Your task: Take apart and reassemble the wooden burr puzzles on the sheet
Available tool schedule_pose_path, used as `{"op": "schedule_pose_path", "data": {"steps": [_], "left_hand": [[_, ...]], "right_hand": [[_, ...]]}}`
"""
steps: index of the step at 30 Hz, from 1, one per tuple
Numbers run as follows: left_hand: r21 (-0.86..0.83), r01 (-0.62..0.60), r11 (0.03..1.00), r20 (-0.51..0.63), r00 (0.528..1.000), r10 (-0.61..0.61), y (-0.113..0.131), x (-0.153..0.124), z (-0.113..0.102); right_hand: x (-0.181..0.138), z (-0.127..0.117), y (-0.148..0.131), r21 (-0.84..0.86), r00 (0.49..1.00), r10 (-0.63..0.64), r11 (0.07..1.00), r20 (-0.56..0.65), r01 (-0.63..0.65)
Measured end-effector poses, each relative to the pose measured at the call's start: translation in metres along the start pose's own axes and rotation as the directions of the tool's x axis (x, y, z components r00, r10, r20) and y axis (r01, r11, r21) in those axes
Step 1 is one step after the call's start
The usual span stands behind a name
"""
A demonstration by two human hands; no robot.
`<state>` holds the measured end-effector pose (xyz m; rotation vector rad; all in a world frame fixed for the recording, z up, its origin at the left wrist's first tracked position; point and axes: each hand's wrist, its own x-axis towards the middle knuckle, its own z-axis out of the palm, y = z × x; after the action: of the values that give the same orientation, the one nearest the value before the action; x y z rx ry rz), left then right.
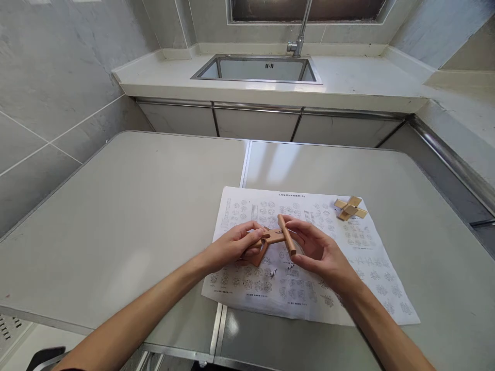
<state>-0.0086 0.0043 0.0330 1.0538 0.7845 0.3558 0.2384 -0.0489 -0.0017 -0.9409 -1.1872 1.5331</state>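
Observation:
My left hand [243, 242] is closed around some flat wooden puzzle pieces [275, 236], with thumb on top. One of them points to the right and has a slot or notch near my thumb; another slants down below. A longer wooden bar [286, 235] crosses the right end of that piece. My right hand [315, 245] grips this bar between thumb and fingers, one near each end. Where bar and piece meet, I cannot tell whether they interlock. Both hands are above a printed instruction sheet [240, 206] with rows of small diagrams.
A star-like wooden puzzle [350, 208] of crossed pieces sits on the sheet's upper right. The sheet lies on a pale folding table [116, 206] with a metal seam. Behind the table are a counter [356, 77], a sink [255, 81] and a faucet [297, 44]. Tiled walls flank both sides.

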Motion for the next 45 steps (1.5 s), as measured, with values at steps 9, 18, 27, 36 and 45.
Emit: {"op": "schedule_pose_path", "data": {"steps": [9,18,27,36,45], "left_hand": [[0.023,-0.032,0.999,0.023,0.999,0.032,0.001,-0.001,0.002],[-0.007,-0.041,0.999,0.06,0.997,0.042,0.0,-0.001,0.009],[0.029,-0.054,0.998,0.037,0.998,0.052,0.001,0.0,0.004],[0.173,-0.082,0.981,0.027,0.997,0.078,-0.003,0.001,-0.002],[0.195,-0.105,0.975,0.119,0.989,0.083,-0.003,0.001,0.0]], "right_hand": [[0.0,0.002,0.001,-0.023,0.999,-0.028,0.999,0.03,0.028],[-0.002,0.009,0.005,-0.098,0.997,-0.025,0.995,0.073,0.032],[-0.001,0.004,0.006,-0.09,0.993,-0.111,0.99,-0.03,0.108],[-0.002,0.003,0.006,-0.212,0.987,-0.162,0.964,0.01,0.161],[-0.003,0.006,0.006,-0.253,0.99,-0.13,0.957,0.061,0.142]]}}
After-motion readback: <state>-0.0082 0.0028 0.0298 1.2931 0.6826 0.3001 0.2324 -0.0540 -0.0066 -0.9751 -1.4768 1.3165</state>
